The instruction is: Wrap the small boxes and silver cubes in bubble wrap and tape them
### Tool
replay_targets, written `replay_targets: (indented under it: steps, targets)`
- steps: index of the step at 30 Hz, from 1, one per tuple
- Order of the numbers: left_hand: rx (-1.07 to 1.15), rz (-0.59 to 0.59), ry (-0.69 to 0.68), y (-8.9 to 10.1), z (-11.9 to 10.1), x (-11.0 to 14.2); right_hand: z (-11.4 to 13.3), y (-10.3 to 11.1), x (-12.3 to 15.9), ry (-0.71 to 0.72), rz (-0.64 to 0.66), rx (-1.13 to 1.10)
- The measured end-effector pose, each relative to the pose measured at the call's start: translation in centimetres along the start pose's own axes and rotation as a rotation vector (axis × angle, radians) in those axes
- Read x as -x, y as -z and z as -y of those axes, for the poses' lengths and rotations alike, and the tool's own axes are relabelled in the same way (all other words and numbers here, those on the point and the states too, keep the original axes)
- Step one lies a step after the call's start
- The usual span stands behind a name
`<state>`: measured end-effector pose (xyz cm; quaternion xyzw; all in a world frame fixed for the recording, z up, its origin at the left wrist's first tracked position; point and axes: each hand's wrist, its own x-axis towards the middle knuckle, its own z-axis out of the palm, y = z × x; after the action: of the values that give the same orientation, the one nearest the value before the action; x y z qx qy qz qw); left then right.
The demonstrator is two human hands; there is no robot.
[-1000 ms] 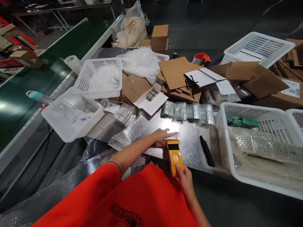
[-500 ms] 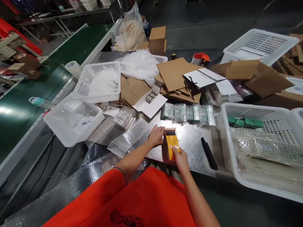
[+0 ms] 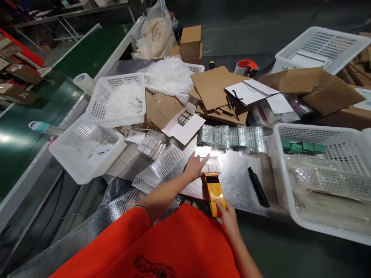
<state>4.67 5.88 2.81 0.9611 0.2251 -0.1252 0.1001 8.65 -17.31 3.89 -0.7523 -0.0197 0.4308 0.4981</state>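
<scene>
The left hand (image 3: pixel 194 166) lies flat on the shiny bubble wrap, its fingers (image 3: pixel 203 157) spread apart and reaching to the left edge of a small bubble-wrap packet (image 3: pixel 210 165). The packet sits just above the top end of a yellow handheld tool (image 3: pixel 214 193), which the right hand (image 3: pixel 228 220) grips near its lower end, with the fingers closed around it. At nine o'clock from the hands, a white perforated basket (image 3: pixel 75 170) holds papers; at eleven o'clock, another (image 3: pixel 114 122) holds clear plastic shreds. At two o'clock, a white basket (image 3: pixel 324 50) holds white paper. At three o'clock, a larger white basket (image 3: pixel 304 129) holds green boxes (image 3: pixel 303 147) and silver bubble-wrap packets (image 3: pixel 327 179). The small packet looks flat and silvery, its contents too blurred to tell. The yellow tool has a black top and a round button.
</scene>
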Motion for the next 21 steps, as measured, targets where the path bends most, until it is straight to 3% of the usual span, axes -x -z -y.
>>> replay_targets:
  steps: [5, 7, 11, 13, 15, 21]
  targets:
    - [-0.027, -0.011, -0.072, 0.4, -1.7, -1.1, 1.2, -0.5, -0.3, -0.074, 0.025, -0.063]
    - [0.041, 0.038, -0.089, 0.7, -1.7, -1.9, 2.0, -0.2, -0.2, -0.11, 0.041, -0.087]
    - [0.438, 0.202, -0.024, 1.7, 0.1, -3.3, 4.9, 1.1, -0.4, -0.114, 0.044, -0.102]
    - [0.71, 0.307, 0.008, 1.9, 1.2, -3.3, 6.7, 1.8, -0.8, -0.128, 0.08, -0.052]
    - [0.857, 0.342, 0.042, 1.8, 2.0, -2.6, 8.2, 2.3, -1.4, -0.137, 0.12, 0.029]
    - [0.626, 0.013, 0.085, 1.6, 1.5, 1.2, 10.1, 1.0, -3.1, 0.027, 0.118, 0.245]
